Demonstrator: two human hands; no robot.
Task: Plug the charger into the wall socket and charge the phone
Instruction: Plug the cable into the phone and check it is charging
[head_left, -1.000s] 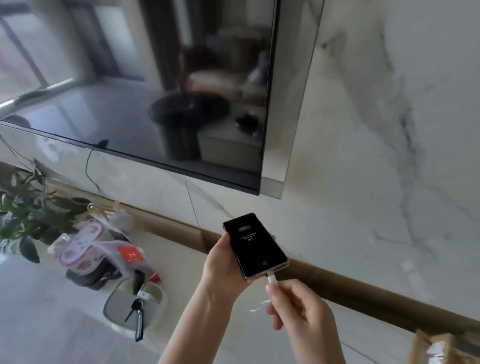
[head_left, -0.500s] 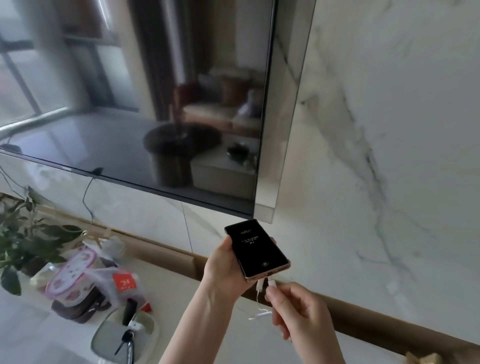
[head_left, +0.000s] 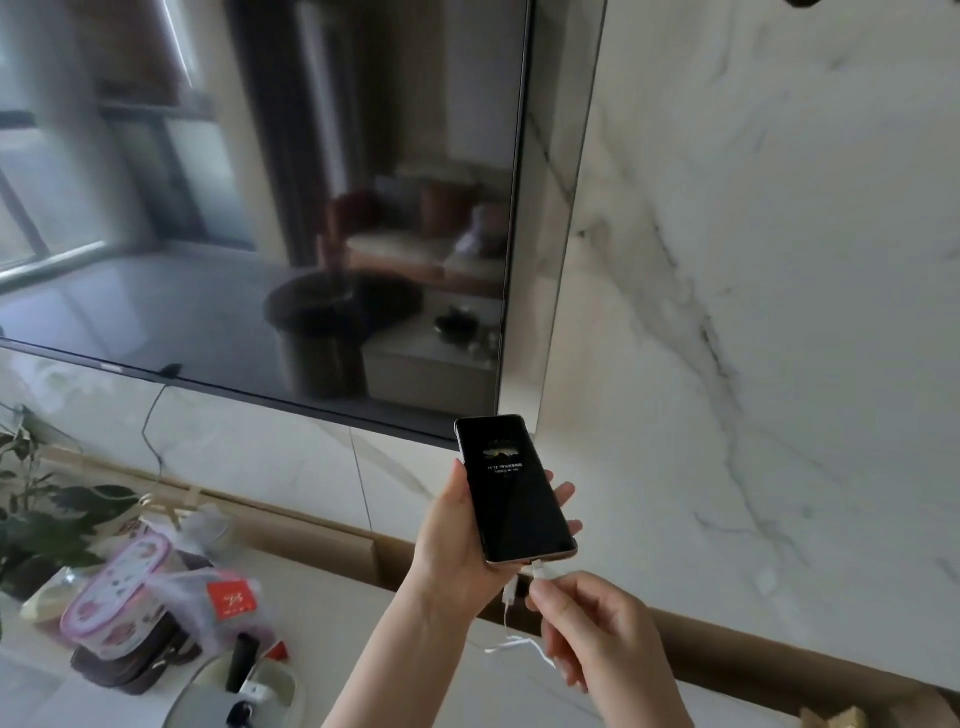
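My left hand (head_left: 454, 545) holds a black phone (head_left: 514, 488) upright in front of the marble wall, its screen dimly lit with small text. My right hand (head_left: 587, 623) pinches the white plug of the charger cable (head_left: 538, 570) right at the phone's bottom port. The thin white cable (head_left: 511, 644) loops down below both hands. A second white connector hangs beside the plug. No wall socket and no charger brick are in view.
A large dark TV (head_left: 291, 218) hangs on the marble wall (head_left: 779, 312). On the white cabinet top (head_left: 332, 613) at lower left lie a patterned box (head_left: 124, 597), a plastic bag, a tray with keys (head_left: 244, 696) and a plant (head_left: 36, 519).
The view has swung up and left. The phone now stands more upright and higher. My right hand has kept the plug at the phone's bottom port.
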